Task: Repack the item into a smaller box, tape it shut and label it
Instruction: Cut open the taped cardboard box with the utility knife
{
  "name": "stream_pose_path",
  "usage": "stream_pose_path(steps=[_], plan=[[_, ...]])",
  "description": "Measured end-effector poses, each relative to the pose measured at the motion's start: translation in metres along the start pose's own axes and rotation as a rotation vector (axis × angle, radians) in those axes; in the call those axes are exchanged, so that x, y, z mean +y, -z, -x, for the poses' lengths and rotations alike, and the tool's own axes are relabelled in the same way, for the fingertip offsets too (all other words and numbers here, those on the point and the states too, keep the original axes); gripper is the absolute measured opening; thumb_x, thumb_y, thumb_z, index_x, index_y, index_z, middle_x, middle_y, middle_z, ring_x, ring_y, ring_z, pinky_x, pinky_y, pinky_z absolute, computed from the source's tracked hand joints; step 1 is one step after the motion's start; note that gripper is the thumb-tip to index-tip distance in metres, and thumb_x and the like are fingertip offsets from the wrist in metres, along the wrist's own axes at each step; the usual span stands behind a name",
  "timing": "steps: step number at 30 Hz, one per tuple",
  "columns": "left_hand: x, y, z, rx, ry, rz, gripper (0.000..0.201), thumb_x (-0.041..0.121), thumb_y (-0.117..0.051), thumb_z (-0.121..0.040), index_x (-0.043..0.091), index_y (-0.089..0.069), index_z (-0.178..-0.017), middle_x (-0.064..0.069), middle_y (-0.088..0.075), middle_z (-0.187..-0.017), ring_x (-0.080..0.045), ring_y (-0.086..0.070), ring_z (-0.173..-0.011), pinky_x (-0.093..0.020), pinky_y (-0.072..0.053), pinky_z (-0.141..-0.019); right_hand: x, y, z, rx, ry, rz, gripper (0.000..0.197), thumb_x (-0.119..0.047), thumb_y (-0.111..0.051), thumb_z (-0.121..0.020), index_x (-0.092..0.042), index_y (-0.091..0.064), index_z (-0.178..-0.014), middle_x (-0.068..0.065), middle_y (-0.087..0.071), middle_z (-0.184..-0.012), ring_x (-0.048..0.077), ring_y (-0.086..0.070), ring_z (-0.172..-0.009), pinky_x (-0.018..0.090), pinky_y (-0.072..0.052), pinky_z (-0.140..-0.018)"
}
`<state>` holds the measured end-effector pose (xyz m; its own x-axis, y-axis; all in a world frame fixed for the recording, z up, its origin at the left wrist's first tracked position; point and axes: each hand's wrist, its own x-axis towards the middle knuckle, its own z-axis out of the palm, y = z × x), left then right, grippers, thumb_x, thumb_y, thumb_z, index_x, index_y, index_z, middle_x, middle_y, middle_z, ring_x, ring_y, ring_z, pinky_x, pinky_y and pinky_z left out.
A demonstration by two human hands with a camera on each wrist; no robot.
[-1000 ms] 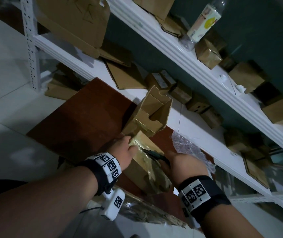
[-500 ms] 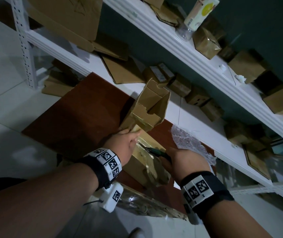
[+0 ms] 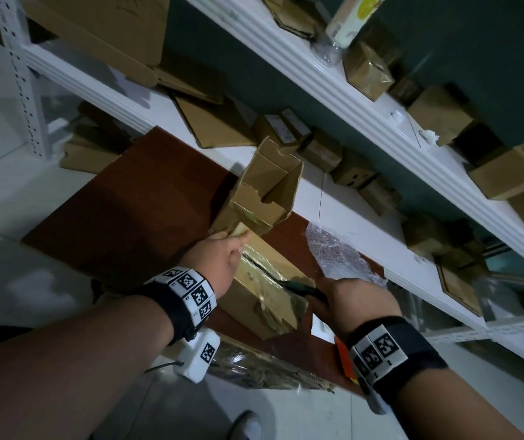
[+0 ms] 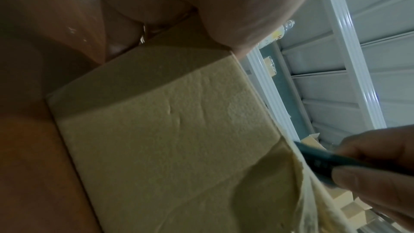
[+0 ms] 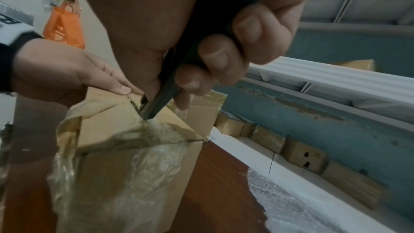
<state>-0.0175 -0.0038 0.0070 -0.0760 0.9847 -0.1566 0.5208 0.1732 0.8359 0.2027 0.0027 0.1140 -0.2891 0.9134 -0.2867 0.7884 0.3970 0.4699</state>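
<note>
The taped cardboard box (image 3: 264,290) is lying on the brown table (image 3: 133,211). At the box's near end, the right hand (image 3: 354,300) is wrapping its fingers (image 5: 215,59) tightly around a dark cutter (image 5: 163,95), whose tip is sitting in the crumpled clear tape (image 5: 156,130) along the top seam. At the box's far end, the left hand (image 3: 219,258) is resting with straight, closed fingers. Beyond the box, an opened carton (image 3: 264,192) is standing; bubble wrap (image 3: 337,255) is lying to the box's right.
</note>
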Motion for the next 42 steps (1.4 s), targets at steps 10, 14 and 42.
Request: stream_pose_path(steps=[10,14,42], plan=[[-0.004,0.0,-0.002,-0.011,-0.028,-0.022,0.043,0.029,-0.039,-0.105,0.047,-0.044,-0.144,0.003,-0.037,-0.158,-0.018,-0.044,-0.138,-0.031,-0.04,-0.106,0.033,-0.016,0.021,-0.051,-0.069,0.029,0.036,-0.062,-0.041,-0.094,-0.03,-0.056,-0.1,-0.005,-0.052,-0.075,0.021,-0.066,-0.082,0.028,-0.044,-0.06],[-0.004,-0.002,-0.001,-0.006,-0.037,-0.033,0.043,0.03,-0.039,-0.105,0.045,-0.043,-0.145,0.002,-0.037,-0.158,-0.02,-0.046,-0.136,-0.032,-0.042,-0.105,0.039,-0.017,0.026,-0.063,-0.083,0.042,0.036,-0.061,-0.042,-0.095,-0.03,-0.057,-0.102,-0.005,-0.051,-0.074,0.019,-0.054,-0.071,0.027,-0.041,-0.059],[0.01,-0.003,0.006,-0.177,-0.42,-0.801,0.095,0.081,-0.021,-0.087,0.019,-0.01,-0.159,0.004,0.002,-0.167,-0.015,0.008,-0.153,-0.046,0.003,-0.123,0.011,-0.003,0.009,-0.048,-0.024,-0.069,0.034,-0.057,-0.047,-0.094,-0.034,-0.059,-0.115,-0.003,-0.068,-0.092,0.024,-0.066,-0.088,0.033,-0.054,-0.071]])
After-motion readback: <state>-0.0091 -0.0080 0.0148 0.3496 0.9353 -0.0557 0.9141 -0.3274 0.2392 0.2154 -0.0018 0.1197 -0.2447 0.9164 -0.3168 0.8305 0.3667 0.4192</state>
